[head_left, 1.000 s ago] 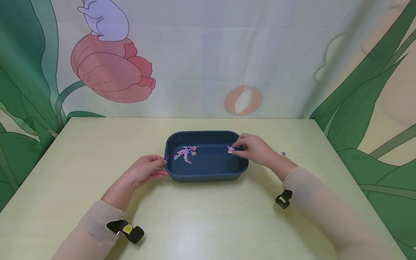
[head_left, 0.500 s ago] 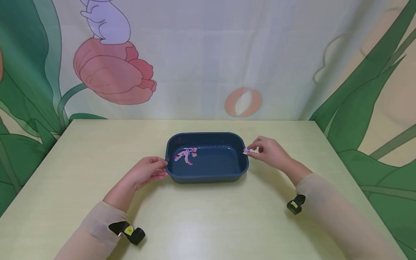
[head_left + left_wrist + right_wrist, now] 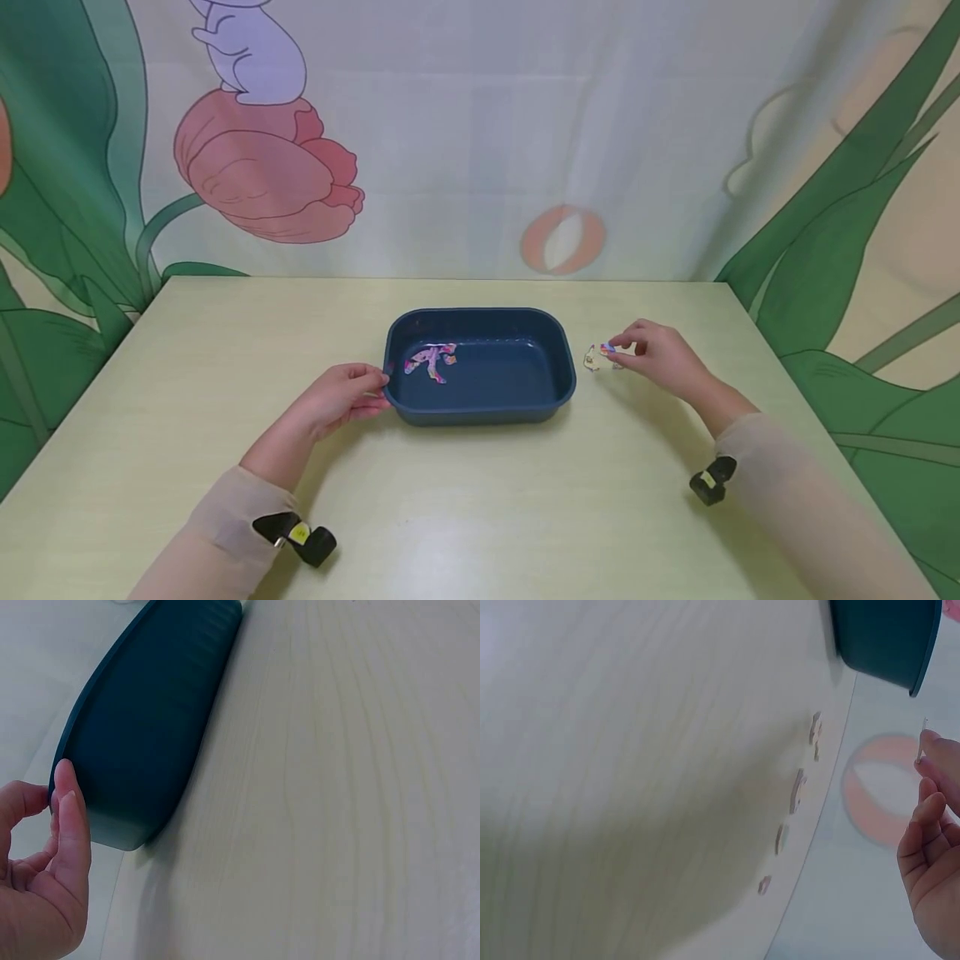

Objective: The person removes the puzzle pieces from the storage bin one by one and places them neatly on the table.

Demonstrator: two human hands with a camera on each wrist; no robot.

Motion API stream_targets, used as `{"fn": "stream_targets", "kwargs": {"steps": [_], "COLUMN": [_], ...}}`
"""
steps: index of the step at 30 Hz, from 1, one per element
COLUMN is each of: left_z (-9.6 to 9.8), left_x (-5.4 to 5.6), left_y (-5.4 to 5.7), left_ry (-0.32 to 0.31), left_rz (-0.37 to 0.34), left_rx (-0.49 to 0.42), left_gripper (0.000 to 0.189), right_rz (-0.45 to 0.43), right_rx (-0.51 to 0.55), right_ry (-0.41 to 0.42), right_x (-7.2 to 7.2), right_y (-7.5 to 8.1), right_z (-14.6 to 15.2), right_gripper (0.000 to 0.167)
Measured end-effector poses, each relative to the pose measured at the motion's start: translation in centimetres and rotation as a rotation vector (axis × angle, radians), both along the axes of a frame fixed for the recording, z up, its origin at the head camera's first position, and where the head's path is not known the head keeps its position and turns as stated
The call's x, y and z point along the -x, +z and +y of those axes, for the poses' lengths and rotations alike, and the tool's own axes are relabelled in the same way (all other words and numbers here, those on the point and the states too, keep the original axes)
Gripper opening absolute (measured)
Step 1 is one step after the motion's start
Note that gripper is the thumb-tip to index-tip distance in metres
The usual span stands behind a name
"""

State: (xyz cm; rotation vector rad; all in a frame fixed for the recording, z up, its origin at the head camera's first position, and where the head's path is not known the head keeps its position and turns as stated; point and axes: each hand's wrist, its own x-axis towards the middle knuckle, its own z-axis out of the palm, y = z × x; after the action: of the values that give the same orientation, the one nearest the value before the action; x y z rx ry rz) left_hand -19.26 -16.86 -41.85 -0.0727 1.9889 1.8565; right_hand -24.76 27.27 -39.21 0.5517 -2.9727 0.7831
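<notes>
A dark blue, rounded rectangular plastic tray [image 3: 480,414] stands on the table. My left hand [image 3: 341,400] pinches its left rim, the thumb at the edge and the fingers along the outer wall, as the left wrist view shows on the tray wall [image 3: 142,735]. To the right of the tray, my right hand [image 3: 666,360] pinches a small, thin, colourful flat piece [image 3: 607,349] between thumb and forefinger, above the table. Inside the tray at the left lie pink and purple patterned flat pieces [image 3: 431,362].
Under and beside the right hand, small flat pieces [image 3: 590,358] lie on the pale wooden table [image 3: 480,508]; in the right wrist view several of these pieces [image 3: 798,791] form a row. A printed curtain [image 3: 450,150] hangs behind the table's far edge.
My right hand has moved right, from over the tray's right end to beside it, carrying the flat piece. The left hand has stayed at the rim.
</notes>
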Motion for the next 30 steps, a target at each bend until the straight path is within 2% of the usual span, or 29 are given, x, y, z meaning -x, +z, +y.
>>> {"fn": "stream_targets", "kwargs": {"steps": [8,12,19,23,30], "left_z": [0.1,0.1,0.1,0.0,0.0], "left_x": [0.0,-0.1,-0.1,-0.1,0.0], "left_y": [0.3,0.3,0.3,0.3,0.2], "left_ry": [-0.008,-0.007,-0.007,-0.004,-0.005], "left_rz": [0.002,0.002,-0.002,-0.005,-0.004], "left_rx": [0.029,0.029,0.021,0.014,0.011], "left_gripper": [0.032,0.032,0.033,0.033,0.033], "right_rz": [0.002,0.024,0.010,-0.025,-0.139], "right_rx": [-0.024,-0.027,-0.055,-0.074,-0.133], "right_ry": [-0.055,-0.070,-0.097,-0.138,-0.236], "right_x": [0.2,0.4,0.6,0.8,1.1], "right_y": [-0.6,-0.9,-1.2,-1.6,-2.5], "right_z": [2.4,3.5,5.6,6.7,8.3], "right_gripper": [0.023,0.023,0.026,0.028,0.036]}}
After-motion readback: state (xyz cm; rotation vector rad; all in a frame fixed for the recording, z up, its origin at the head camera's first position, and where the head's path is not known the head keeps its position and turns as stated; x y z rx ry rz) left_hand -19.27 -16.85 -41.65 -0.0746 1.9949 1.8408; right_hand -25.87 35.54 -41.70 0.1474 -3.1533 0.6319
